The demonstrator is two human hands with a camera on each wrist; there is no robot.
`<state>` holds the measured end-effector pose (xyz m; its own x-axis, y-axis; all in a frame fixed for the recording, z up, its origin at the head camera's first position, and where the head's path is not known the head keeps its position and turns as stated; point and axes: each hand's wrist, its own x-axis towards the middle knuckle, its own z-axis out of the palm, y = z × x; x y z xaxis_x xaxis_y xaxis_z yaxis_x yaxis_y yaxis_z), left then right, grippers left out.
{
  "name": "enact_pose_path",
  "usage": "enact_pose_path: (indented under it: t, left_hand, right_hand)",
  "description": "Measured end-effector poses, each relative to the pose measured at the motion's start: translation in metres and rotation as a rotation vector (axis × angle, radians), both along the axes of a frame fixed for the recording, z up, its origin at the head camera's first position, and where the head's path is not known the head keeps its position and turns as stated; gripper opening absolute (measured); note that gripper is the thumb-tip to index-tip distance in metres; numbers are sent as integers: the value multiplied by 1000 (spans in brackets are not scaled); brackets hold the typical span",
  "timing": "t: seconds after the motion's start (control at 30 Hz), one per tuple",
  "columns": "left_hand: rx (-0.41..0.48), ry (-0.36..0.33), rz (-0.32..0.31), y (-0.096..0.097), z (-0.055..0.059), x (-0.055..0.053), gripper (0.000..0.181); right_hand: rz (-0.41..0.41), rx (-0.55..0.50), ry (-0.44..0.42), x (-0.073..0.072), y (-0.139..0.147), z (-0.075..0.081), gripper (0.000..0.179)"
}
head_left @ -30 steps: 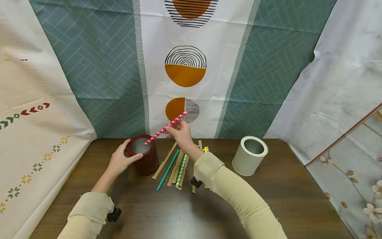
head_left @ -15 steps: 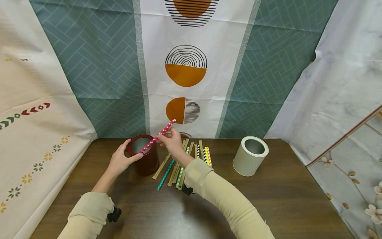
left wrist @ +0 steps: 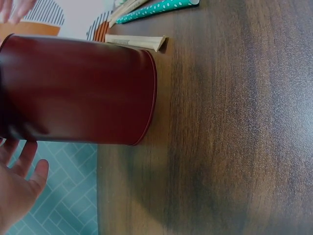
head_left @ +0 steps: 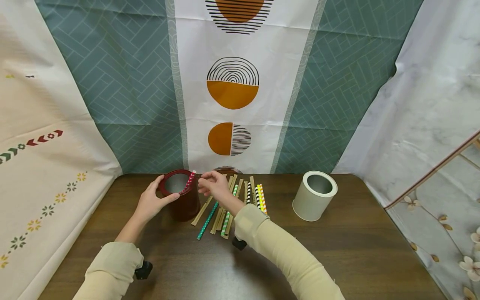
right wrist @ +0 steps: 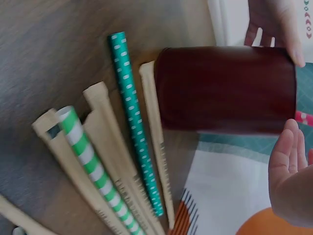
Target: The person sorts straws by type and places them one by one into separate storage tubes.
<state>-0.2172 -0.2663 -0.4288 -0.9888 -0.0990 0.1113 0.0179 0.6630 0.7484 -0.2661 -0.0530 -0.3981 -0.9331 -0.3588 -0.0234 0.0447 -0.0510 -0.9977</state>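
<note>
A dark red canister stands open-topped at the back left of the table. My left hand holds it by the upper left side, thumb at the front of the rim and fingers behind. Inside leans a red paper straw with white dots, its top poking past the rim's right side; the lower end is hidden. Just right of that rim is my right hand, fingers loosely bent and holding nothing. In the right wrist view, its fingertips are right by the canister's mouth, near the straw's tip.
Right of the canister lie a teal dotted straw, a green striped straw, several paper-wrapped straws and some black-, yellow- and orange-striped straws. Farther right stands a cream canister. A patterned cloth hangs behind the table.
My right hand has carried the red dotted straw down and left into the dark red canister, let go and drawn slightly back. The left hand has stayed on the canister.
</note>
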Motion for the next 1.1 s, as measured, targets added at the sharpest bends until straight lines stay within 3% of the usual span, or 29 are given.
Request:
enact_pose_path:
  t: [0.3,0.67,1.1]
  left_hand:
    - [4,-2,-4,0,0,1,90]
    - [13,-13,-6,0,2,0,90]
    - [15,-22,-9,0,3,0,91]
  right_hand:
    - [-5,29,-58,-5,27,-21,20]
    - [-86,79,-104,-17,59,-41,27]
    - [-186,109,-97,-32,97,-56,34]
